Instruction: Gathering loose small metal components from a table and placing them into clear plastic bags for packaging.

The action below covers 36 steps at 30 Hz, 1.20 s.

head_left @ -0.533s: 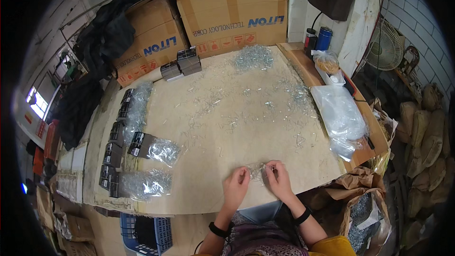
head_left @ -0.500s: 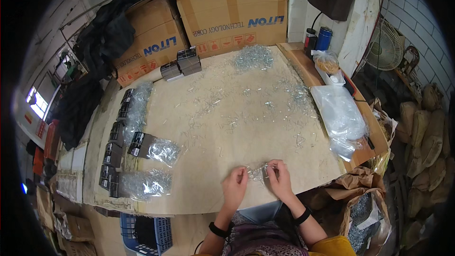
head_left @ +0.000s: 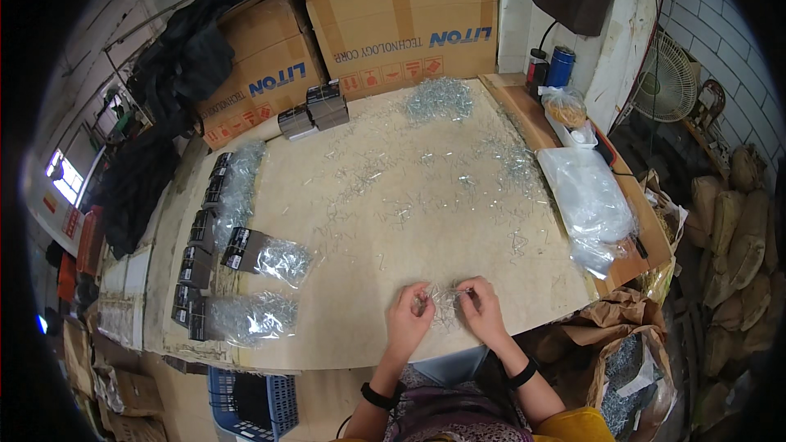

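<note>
Close to the near edge of the table, my left hand is closed in a pinch, with bits of shiny metal wire showing at its fingertips. Just right of it, my right hand also pinches a small bent wire hook at its thumb and forefinger. Between the two hands lies a small heap of these wire hooks. More hooks are scattered over the middle of the table, and a denser pile sits at the far side. How many pieces each hand holds is too small to tell.
Clear bags of hooks and banded stacks of dark cards line the left side. Large cardboard boxes stand behind the table. Clear plastic bags lie on the right ledge. A blue basket sits below the near edge.
My left fingers have turned and curled, and my right fingers have shifted slightly left. More of the small heap shows between my hands.
</note>
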Available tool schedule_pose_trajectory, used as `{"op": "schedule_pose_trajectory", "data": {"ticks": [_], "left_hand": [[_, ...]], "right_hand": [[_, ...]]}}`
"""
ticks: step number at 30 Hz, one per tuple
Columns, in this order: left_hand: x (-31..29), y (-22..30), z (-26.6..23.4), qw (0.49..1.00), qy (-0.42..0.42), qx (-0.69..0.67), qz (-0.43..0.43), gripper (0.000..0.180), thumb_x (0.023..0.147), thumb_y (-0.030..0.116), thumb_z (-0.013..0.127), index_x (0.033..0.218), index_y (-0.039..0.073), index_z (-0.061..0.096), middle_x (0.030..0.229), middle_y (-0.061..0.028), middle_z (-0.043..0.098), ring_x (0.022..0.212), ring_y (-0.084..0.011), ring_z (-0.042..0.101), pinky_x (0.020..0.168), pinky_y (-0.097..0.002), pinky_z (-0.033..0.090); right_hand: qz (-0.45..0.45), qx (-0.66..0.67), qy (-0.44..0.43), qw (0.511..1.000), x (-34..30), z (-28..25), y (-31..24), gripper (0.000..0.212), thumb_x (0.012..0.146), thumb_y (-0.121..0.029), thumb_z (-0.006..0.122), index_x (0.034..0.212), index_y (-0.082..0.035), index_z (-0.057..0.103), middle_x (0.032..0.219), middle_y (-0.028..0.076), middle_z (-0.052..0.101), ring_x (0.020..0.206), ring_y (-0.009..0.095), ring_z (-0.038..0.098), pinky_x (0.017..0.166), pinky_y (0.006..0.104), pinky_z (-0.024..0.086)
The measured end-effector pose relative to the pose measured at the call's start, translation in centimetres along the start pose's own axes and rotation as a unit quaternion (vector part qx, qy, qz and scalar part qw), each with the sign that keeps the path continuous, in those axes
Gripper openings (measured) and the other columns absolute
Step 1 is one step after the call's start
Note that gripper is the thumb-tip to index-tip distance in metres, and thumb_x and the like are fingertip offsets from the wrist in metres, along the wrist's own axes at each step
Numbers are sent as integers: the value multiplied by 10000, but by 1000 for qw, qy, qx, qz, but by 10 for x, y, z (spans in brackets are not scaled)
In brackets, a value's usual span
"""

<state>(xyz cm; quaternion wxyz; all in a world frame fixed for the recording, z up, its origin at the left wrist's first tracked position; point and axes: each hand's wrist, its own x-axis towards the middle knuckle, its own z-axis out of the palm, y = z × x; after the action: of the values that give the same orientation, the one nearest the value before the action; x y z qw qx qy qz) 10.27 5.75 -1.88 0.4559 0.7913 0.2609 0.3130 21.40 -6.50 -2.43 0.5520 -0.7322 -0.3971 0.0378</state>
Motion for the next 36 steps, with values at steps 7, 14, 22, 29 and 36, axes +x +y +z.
{"op": "schedule_pose_trajectory", "data": {"ticks": [7,14,22,29,36], "left_hand": [[1,-8,0,997,69,27,32,209,807,15,704,1008,63,673,866,-53,639,570,-103,526,511,-241,436],[-1,25,-3,979,134,135,79,179,822,67,731,993,41,683,1021,-80,656,723,-194,642,580,-292,518],[-33,30,-7,959,-49,212,182,148,822,143,719,937,53,694,1095,-91,669,816,-278,671,693,-355,547],[-40,32,-9,966,-39,196,162,156,833,116,710,960,28,684,1097,-115,666,834,-306,673,710,-381,548],[-15,50,-3,965,-23,207,157,211,885,171,660,1022,10,660,1125,-106,645,795,-297,675,670,-387,546]], "right_hand": [[102,106,65,987,0,3,-3,85,886,-23,617,967,-4,600,878,76,579,767,149,546,687,263,448],[48,60,113,991,3,-3,-7,78,893,-52,642,931,16,636,876,101,594,721,167,572,630,260,456],[51,64,71,994,6,-1,-11,115,900,4,575,1004,1,624,898,109,591,752,200,585,655,276,459],[11,42,-6,999,30,-6,-6,133,898,37,567,993,-6,650,888,85,605,762,155,571,675,260,453],[94,138,-8,986,34,-4,-11,116,898,9,606,991,12,674,906,72,642,773,132,581,692,254,463]]}}
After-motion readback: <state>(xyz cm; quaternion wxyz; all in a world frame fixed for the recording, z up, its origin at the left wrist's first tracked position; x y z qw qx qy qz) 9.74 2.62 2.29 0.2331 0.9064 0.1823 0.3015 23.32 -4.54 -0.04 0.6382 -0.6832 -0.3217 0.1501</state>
